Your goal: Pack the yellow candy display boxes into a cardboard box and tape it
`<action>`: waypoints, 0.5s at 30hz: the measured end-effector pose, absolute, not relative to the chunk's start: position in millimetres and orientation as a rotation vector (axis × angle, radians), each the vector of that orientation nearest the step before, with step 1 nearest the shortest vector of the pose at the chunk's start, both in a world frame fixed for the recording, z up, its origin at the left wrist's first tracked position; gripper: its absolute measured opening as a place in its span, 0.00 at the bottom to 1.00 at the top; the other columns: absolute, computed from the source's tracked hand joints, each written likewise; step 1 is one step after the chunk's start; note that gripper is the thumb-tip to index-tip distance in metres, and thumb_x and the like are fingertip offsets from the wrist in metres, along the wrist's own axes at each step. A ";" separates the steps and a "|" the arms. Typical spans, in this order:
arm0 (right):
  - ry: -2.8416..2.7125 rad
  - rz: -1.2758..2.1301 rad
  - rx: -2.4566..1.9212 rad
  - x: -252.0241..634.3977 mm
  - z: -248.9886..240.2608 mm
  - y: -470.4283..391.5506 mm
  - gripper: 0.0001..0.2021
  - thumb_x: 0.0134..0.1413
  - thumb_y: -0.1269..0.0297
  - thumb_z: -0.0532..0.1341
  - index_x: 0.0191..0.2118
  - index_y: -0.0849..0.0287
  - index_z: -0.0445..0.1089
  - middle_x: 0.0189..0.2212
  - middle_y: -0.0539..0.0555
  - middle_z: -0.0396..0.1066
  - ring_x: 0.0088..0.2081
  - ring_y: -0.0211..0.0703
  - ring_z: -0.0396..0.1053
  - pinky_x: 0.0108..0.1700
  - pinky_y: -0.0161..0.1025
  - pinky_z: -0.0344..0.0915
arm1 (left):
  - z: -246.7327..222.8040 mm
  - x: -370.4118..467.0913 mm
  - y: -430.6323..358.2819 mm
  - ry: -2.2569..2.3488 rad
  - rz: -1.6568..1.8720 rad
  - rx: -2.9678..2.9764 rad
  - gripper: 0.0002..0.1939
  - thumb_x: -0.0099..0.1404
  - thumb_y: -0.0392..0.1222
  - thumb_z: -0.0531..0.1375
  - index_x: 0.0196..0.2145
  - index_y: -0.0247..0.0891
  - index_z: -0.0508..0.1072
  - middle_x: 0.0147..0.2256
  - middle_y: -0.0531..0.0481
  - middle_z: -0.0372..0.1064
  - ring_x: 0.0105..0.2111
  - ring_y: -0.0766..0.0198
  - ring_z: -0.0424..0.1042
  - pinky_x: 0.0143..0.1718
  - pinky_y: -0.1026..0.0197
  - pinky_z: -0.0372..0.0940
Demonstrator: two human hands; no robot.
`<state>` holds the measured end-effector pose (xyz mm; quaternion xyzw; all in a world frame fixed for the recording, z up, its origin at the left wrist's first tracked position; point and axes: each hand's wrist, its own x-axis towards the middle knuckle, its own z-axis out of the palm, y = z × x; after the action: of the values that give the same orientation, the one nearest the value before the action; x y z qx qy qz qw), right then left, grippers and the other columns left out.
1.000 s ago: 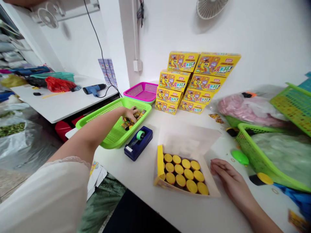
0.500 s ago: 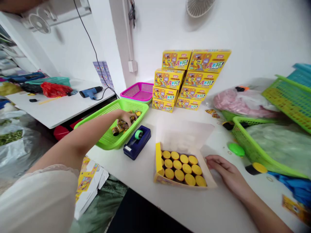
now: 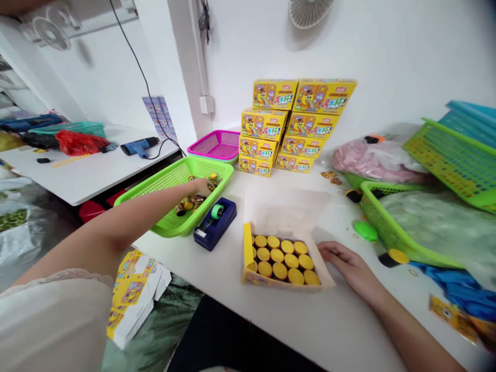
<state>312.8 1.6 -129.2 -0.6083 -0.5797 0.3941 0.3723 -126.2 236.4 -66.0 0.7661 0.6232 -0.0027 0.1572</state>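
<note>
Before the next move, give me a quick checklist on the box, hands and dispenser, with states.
1. Yellow box open, lid folded back: ok.
2. Yellow-lidded tubs in it lid up: ok.
3. Box full along its left side: cannot tell, the side flap covers part of it.
4. Left hand in the green basket, grip closed on a tub: cannot tell.
5. Right hand at the box's right side, firm hold: cannot tell.
6. Tape dispenser apart from the box: ok.

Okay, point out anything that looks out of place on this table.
A yellow-lidded black cup seems to lie on its side beside the green basket of clear bags, outside the open box, where similar cups stand upright in rows.
</note>
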 end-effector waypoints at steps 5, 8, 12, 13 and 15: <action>-1.501 1.017 -1.534 312.4 -128.3 1.0 0.25 0.48 0.38 0.63 0.40 0.56 0.74 0.40 0.57 0.75 0.43 0.51 0.72 0.48 0.47 0.68 | -64.3 -126.1 228.9 1.876 0.002 2.223 0.29 0.47 0.42 0.65 0.50 0.40 0.77 0.44 0.44 0.76 0.45 0.49 0.73 0.51 0.54 0.65; -1.495 1.025 -1.524 311.9 -127.3 0.2 0.25 0.48 0.38 0.63 0.41 0.57 0.73 0.39 0.57 0.75 0.42 0.50 0.72 0.48 0.46 0.68 | -58.4 -127.3 222.7 1.941 0.074 2.190 0.29 0.48 0.43 0.66 0.50 0.37 0.76 0.44 0.41 0.76 0.44 0.50 0.73 0.49 0.55 0.66; -1.489 1.030 -1.528 309.4 -124.4 -0.9 0.28 0.46 0.36 0.63 0.40 0.57 0.73 0.39 0.57 0.75 0.42 0.50 0.72 0.48 0.47 0.68 | -46.7 -136.7 213.9 2.010 0.178 2.125 0.28 0.51 0.47 0.66 0.50 0.39 0.75 0.44 0.46 0.75 0.41 0.55 0.74 0.44 0.59 0.67; -1.490 1.030 -1.525 309.0 -124.1 -1.0 0.28 0.46 0.35 0.63 0.40 0.57 0.73 0.40 0.57 0.75 0.42 0.50 0.72 0.48 0.47 0.68 | -44.7 -139.6 211.7 2.012 0.186 2.114 0.27 0.52 0.47 0.65 0.50 0.40 0.76 0.42 0.48 0.76 0.39 0.57 0.74 0.43 0.60 0.67; -1.497 1.032 -1.511 308.9 -125.0 -0.7 0.27 0.46 0.36 0.63 0.40 0.57 0.74 0.39 0.57 0.75 0.42 0.51 0.72 0.47 0.48 0.68 | -43.2 -144.5 207.9 1.995 0.184 2.104 0.26 0.52 0.46 0.65 0.49 0.41 0.76 0.40 0.50 0.76 0.37 0.59 0.74 0.41 0.63 0.67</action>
<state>308.9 -0.7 -125.0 -0.5914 -0.5860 0.4041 0.3789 -144.5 207.9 -43.2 0.7192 0.6819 0.0630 0.1177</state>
